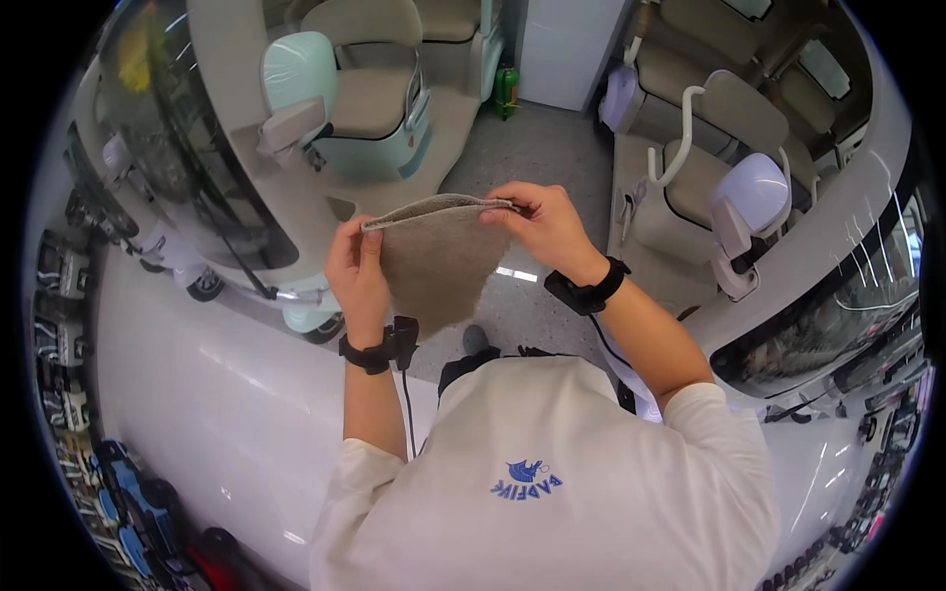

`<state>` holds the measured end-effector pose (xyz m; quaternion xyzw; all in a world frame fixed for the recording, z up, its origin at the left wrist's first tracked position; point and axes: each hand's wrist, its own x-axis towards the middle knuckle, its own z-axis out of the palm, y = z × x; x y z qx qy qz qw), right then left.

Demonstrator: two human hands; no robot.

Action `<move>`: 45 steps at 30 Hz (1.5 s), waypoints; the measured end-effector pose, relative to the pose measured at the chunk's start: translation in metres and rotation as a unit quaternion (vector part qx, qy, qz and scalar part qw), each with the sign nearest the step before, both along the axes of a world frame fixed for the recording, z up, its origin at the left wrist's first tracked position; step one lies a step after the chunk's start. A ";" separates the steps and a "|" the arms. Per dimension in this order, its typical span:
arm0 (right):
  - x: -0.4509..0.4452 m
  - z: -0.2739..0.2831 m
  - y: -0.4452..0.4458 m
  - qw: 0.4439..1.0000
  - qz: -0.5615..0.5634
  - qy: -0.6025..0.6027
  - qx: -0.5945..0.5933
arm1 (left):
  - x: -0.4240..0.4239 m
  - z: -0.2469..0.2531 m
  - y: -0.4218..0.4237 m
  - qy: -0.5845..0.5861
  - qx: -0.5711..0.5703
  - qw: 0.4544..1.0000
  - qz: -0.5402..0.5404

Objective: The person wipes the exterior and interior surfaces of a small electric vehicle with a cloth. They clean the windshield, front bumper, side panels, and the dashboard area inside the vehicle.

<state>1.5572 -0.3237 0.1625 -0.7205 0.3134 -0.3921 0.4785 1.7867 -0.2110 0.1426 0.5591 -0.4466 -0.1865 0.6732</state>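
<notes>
A grey-brown cloth (440,266), folded so that its top edges part slightly, hangs between my two hands in front of my body. My left hand (358,262) pinches its upper left corner, thumb on the near side. At the upper right corner, my right hand (543,221) grips the fabric between thumb and fingers. The lower part of the cloth dangles over the speckled floor (543,310). Each wrist wears a black strap with a small device and a cable.
Small enclosed vehicles stand on both sides, with a mint-trimmed seat (377,96) at left and a beige seat (691,181) with a white grab handle (676,140) at right. A green fire extinguisher (506,92) stands by a white pillar (565,52). Side mirrors (294,124) jut into the aisle.
</notes>
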 end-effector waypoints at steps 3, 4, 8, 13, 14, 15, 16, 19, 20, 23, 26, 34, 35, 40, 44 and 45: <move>0.021 0.002 -0.018 0.997 -0.075 0.029 0.009 | 0.029 -0.011 -0.031 -0.048 0.008 0.999 0.019; 0.027 0.004 -0.024 0.994 -0.100 0.034 0.003 | 0.032 -0.013 -0.041 -0.040 0.004 0.999 0.005; 0.048 0.008 -0.053 0.982 -0.173 0.051 -0.064 | 0.044 -0.024 -0.081 -0.014 0.026 0.999 -0.045; 0.052 0.006 -0.121 0.982 -0.170 0.019 0.079 | 0.015 -0.038 -0.142 0.186 -0.001 0.959 -0.212; 0.051 0.004 -0.139 0.978 -0.154 -0.006 0.142 | 0.008 -0.048 -0.157 0.201 -0.002 0.954 -0.221; 0.049 -0.009 -0.159 0.980 -0.142 -0.025 0.137 | 0.009 -0.063 -0.173 0.223 0.015 0.948 -0.226; 0.046 -0.019 -0.178 0.970 -0.142 -0.057 0.187 | 0.010 -0.078 -0.191 0.245 0.031 0.942 -0.230; 0.027 -0.065 -0.241 0.938 -0.124 -0.109 0.306 | 0.016 -0.088 -0.245 0.336 0.079 0.906 -0.244; 0.019 -0.078 -0.254 0.905 -0.044 -0.187 0.380 | 0.017 -0.083 -0.263 0.368 0.085 0.893 -0.247; 0.012 -0.113 -0.277 0.774 0.132 -0.343 0.515 | 0.016 -0.045 -0.325 0.396 0.102 0.869 -0.279; 0.020 -0.160 -0.289 0.765 0.206 -0.343 0.505 | 0.041 -0.034 -0.382 0.409 0.148 0.853 -0.289; 0.024 -0.126 -0.411 0.805 0.166 -0.294 0.487 | 0.076 -0.067 -0.472 0.470 0.182 0.740 -0.445; 0.019 -0.133 -0.423 0.813 0.141 -0.273 0.495 | 0.084 -0.105 -0.478 0.492 0.216 0.664 -0.520; -0.022 -0.211 -0.483 0.872 -0.094 -0.056 0.477 | 0.018 -0.164 -0.536 0.276 0.384 0.843 -0.256; -0.031 -0.198 -0.515 0.910 -0.229 0.029 0.345 | -0.011 -0.167 -0.599 0.186 0.433 0.869 -0.153; -0.037 -0.196 -0.523 0.918 -0.206 0.005 0.339 | -0.018 -0.158 -0.615 0.135 0.432 0.881 -0.140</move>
